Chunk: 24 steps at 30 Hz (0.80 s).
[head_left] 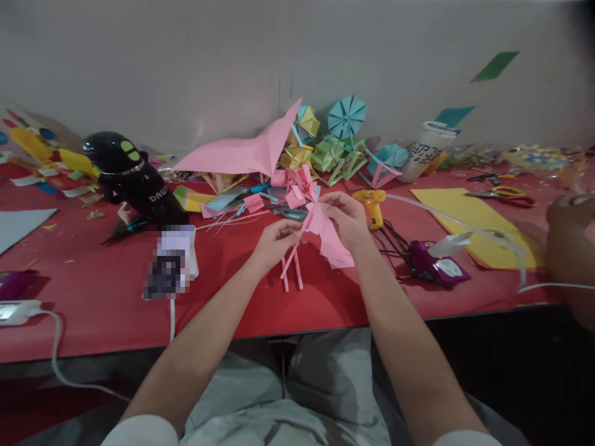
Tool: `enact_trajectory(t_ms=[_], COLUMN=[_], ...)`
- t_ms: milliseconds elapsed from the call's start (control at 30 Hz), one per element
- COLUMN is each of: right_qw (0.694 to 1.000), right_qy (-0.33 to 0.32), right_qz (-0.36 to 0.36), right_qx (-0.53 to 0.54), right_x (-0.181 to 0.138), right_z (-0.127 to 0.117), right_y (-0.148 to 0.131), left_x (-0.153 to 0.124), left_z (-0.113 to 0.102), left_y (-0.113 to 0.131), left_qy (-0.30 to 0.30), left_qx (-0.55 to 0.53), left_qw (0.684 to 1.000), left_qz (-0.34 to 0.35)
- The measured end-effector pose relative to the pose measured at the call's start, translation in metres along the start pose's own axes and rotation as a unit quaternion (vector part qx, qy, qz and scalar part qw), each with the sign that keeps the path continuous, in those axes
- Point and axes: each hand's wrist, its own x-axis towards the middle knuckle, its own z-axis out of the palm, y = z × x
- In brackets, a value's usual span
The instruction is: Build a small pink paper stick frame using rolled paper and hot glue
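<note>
Over the red table (93, 322), both my hands hold a pink folded paper piece (331, 238). My left hand (274, 243) is closed, pinching its thin pink paper sticks (290, 266), which hang down toward the table. My right hand (346, 218) is closed on the top of the pink folded part. Just behind my hands lie more pink folded pieces (297, 186) and loose paper strips.
A yellow glue gun (370, 203) lies right of my hands, by a purple device (437, 263) and yellow paper sheet (474, 223). A black bottle (132, 179) stands left, a phone (173, 260) nearby. Paper flowers (334, 142) and scissors (502, 193) sit behind. Another person's arm (571, 241) is at the right.
</note>
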Motion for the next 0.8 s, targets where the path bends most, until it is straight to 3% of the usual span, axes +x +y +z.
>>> enact_trajectory(t_ms=[233, 367, 500, 567, 800], right_qw=[0.999, 0.998, 0.998, 0.998, 0.996], right_qy=[0.038, 0.058, 0.061, 0.059, 0.048], right_qz=[-0.010, -0.018, -0.007, -0.004, 0.038], right_qx=[-0.019, -0.015, 0.020, 0.021, 0.069], right_x=[0.004, 0.008, 0.009, 0.009, 0.006], right_z=[-0.007, -0.014, -0.016, -0.015, -0.009], right_y=[0.000, -0.002, -0.001, 0.000, -0.001], left_x=[0.001, 0.003, -0.001, -0.003, -0.004], left_z=[-0.005, -0.023, -0.046, -0.053, -0.063], left_y=[-0.004, -0.006, 0.003, 0.008, 0.011], left_qy=[0.032, 0.106, 0.168, 0.165, 0.141], left_qx=[0.098, 0.286, 0.413, 0.454, 0.497], left_qw=[0.995, 0.950, 0.895, 0.875, 0.852], left_qz=[0.016, 0.065, 0.003, -0.038, -0.086])
